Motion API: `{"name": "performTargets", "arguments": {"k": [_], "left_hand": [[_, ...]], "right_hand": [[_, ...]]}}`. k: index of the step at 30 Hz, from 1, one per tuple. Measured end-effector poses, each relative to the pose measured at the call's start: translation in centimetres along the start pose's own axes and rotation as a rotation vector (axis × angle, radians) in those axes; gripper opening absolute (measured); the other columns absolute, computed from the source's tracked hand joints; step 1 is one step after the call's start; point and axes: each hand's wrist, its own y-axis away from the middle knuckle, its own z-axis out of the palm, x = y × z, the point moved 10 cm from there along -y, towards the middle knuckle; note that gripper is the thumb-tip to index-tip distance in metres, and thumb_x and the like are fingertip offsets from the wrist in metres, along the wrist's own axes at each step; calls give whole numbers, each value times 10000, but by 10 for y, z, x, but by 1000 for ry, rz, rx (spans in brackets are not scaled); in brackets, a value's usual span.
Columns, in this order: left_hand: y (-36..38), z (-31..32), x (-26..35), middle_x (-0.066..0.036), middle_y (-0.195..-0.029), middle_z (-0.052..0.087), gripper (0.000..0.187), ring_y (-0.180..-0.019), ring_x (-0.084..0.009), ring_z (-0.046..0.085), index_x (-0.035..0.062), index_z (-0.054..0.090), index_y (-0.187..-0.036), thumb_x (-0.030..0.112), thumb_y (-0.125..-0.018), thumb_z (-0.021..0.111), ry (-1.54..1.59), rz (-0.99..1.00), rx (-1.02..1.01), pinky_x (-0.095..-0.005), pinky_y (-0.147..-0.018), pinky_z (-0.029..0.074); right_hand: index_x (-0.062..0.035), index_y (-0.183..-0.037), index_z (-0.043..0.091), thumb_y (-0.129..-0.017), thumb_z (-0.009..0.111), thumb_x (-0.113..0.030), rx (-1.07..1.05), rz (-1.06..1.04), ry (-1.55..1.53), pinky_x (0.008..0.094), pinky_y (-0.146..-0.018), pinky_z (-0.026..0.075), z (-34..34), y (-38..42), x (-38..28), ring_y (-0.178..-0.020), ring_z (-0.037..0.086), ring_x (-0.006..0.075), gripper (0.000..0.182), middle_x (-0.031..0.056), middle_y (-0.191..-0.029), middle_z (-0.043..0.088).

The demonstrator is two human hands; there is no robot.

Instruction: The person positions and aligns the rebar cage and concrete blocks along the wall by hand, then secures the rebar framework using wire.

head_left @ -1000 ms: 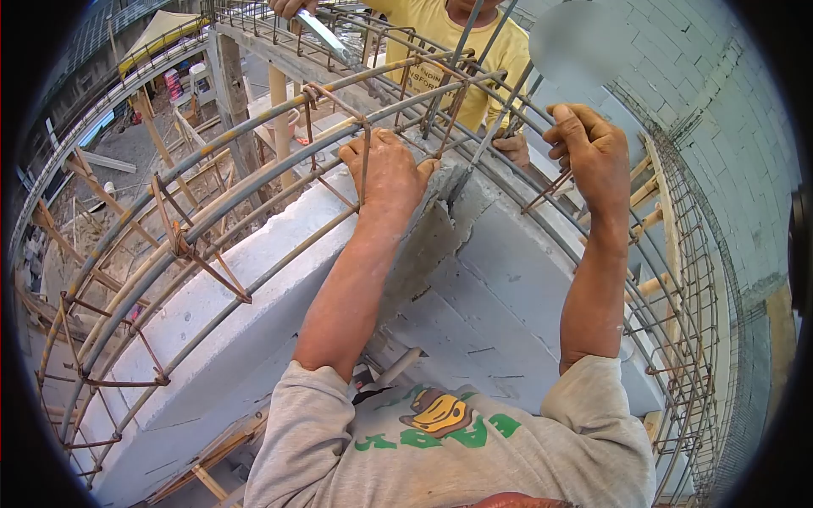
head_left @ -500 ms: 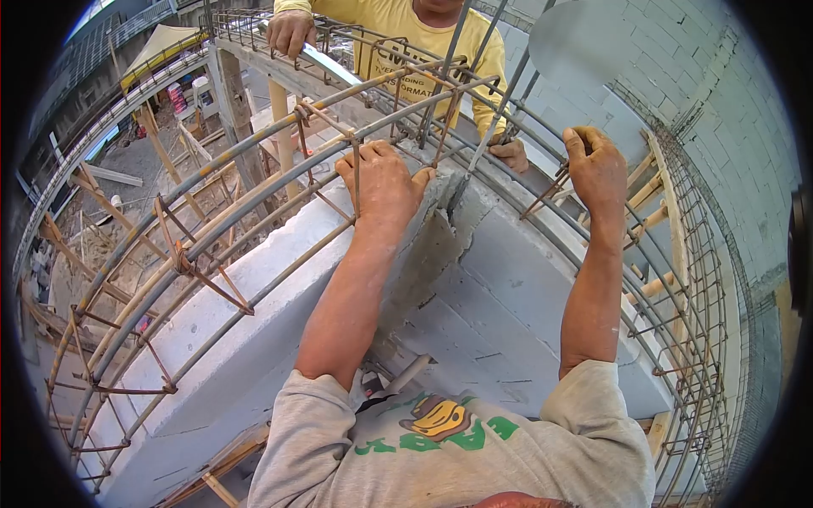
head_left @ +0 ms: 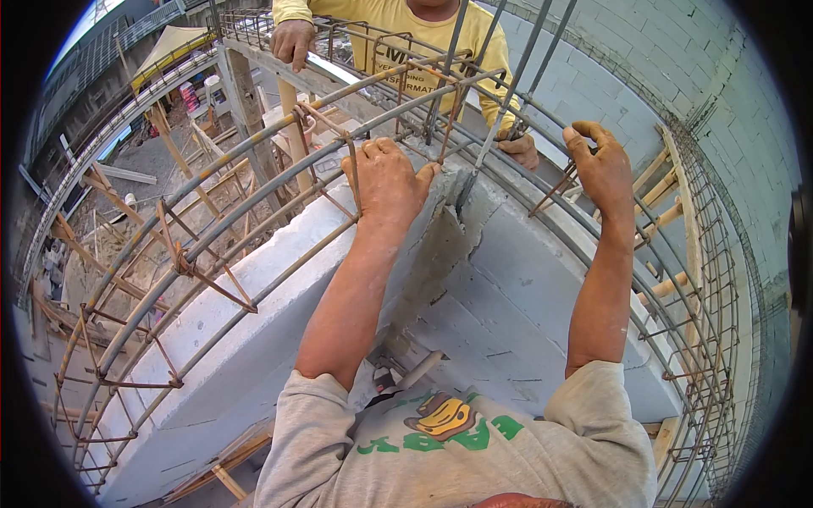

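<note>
Head view looks down on a rebar cage (head_left: 254,212) that runs along the top of a grey block wall (head_left: 508,279) and bends at its corner. Left hand (head_left: 388,182) lies on the cage at that corner, fingers curled over the top bars and a rusty stirrup (head_left: 351,173), gripping them. Right hand (head_left: 603,165) is farther right, fingers hooked closed around a thin bar (head_left: 559,188) on the cage's right run. Between the two hands the wall top is bare, with a cracked joint at the corner.

Left of the wall the edge drops away to ground well below, crossed by wooden props (head_left: 182,157). On the right, the cage runs close beside a tall block wall (head_left: 728,110), leaving only a narrow gap.

On the far side a co-worker in a yellow shirt (head_left: 406,25) has one hand (head_left: 292,41) on the far bars and another hand (head_left: 518,148) at upright bars (head_left: 508,85). Shirt lettering is partly hidden and cannot be read whole. The wearer's grey shirt (head_left: 457,449) shows green letters and a yellow emblem, upside down.
</note>
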Motion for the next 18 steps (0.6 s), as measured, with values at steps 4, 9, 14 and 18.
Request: {"name": "performTargets", "arguments": {"k": [4, 9, 14, 18], "left_hand": [[15, -17, 11, -252, -1219, 620, 751, -1167, -364, 585, -96, 575, -1209, 542, -833, 702, 108, 177, 252, -475, -1033, 394], [84, -69, 34, -212, -1251, 619, 535, -1194, -353, 580, -19, 606, -1227, 352, -866, 740, 666, 361, 22, -462, -1018, 439], [107, -146, -57, -146, -1124, 674, 377, -1063, -254, 643, 28, 678, -1088, 351, -899, 720, 680, 95, 381, -348, -913, 496], [97, -135, -94, -179, -1153, 656, 556, -1055, -322, 639, 1, 653, -1151, 504, -915, 644, 478, -128, 410, -420, -926, 489]], "right_hand": [[-21, -1084, 711, -921, 618, -390, -111, 17, 6, 409, -827, 511, 6, 5, -6, -946, 672, 313, 414, 190, -1032, 702], [-18, -1030, 726, -922, 617, -392, -149, -35, -12, 397, -728, 512, 7, 8, -11, -780, 672, 281, 405, 159, -861, 718], [-23, -1009, 731, -926, 616, -389, -140, 12, -44, 395, -738, 512, 4, 11, -10, -795, 676, 283, 392, 157, -882, 719], [-21, -1007, 730, -934, 606, -374, -35, -47, -105, 392, -750, 515, 3, 11, -21, -831, 686, 300, 382, 164, -906, 721]]}}
